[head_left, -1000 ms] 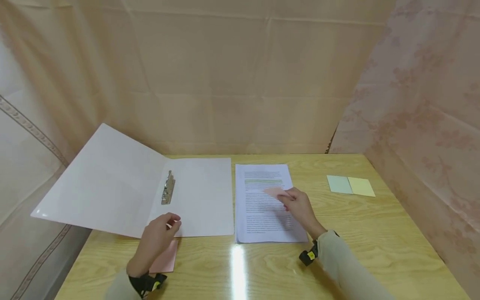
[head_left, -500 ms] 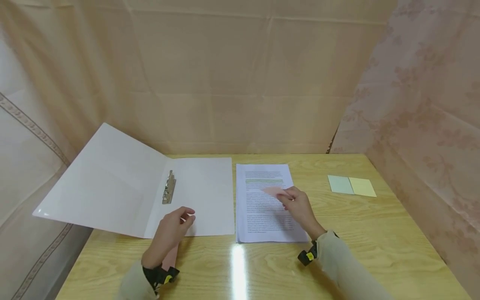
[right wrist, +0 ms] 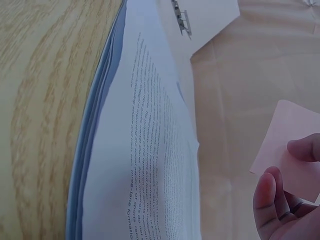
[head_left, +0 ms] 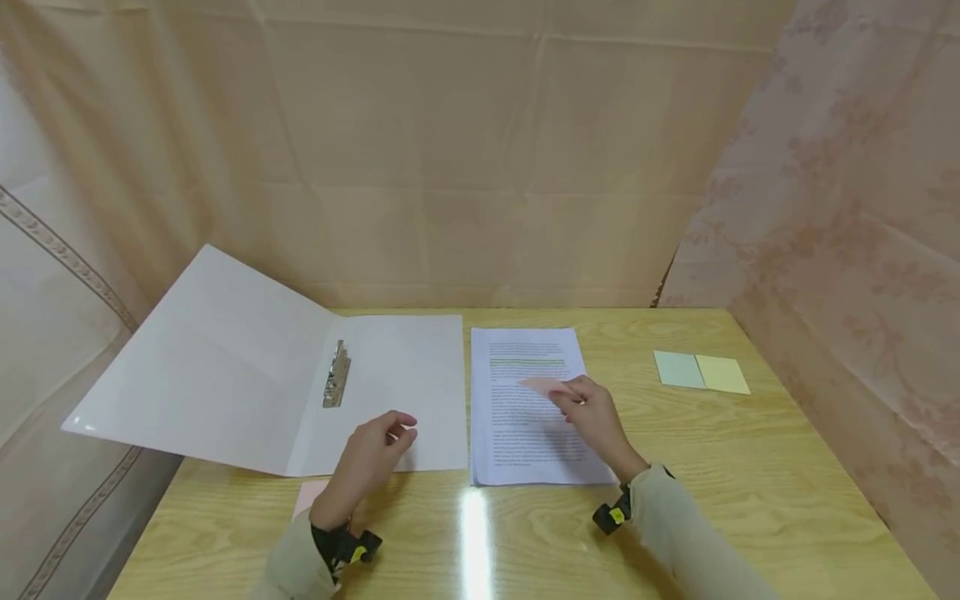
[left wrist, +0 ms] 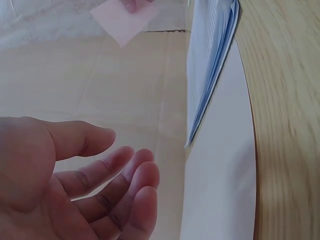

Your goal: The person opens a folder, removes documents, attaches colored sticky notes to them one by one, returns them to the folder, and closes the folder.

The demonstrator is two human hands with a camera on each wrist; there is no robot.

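Between thumb and fingers, my right hand [head_left: 596, 421] pinches a pink sticky note [right wrist: 290, 140] above a stack of printed paper [head_left: 525, 454]. Near the top of the top sheet, some lines are highlighted in green. My left hand [head_left: 371, 454] hovers over the lower part of an opened white folder [head_left: 412, 375], fingers loosely bent and holding nothing; the left wrist view shows a gap between thumb and fingertips. A metal clip [head_left: 337, 377] sits by the folder's spine. Partly hidden under my left wrist lies a pink sticky note pad [head_left: 307, 495].
A green sticky note pad [head_left: 679, 369] and a yellow one [head_left: 723, 374] lie side by side on the right of the wooden table [head_left: 750, 483]. The folder's raised cover [head_left: 202, 358] leans at the left. Curtains [head_left: 480, 167] hang behind the table.
My left hand has moved right across the folder's lower edge, passing over the pink pad. The right hand with the pink sticky note has shifted only slightly left.
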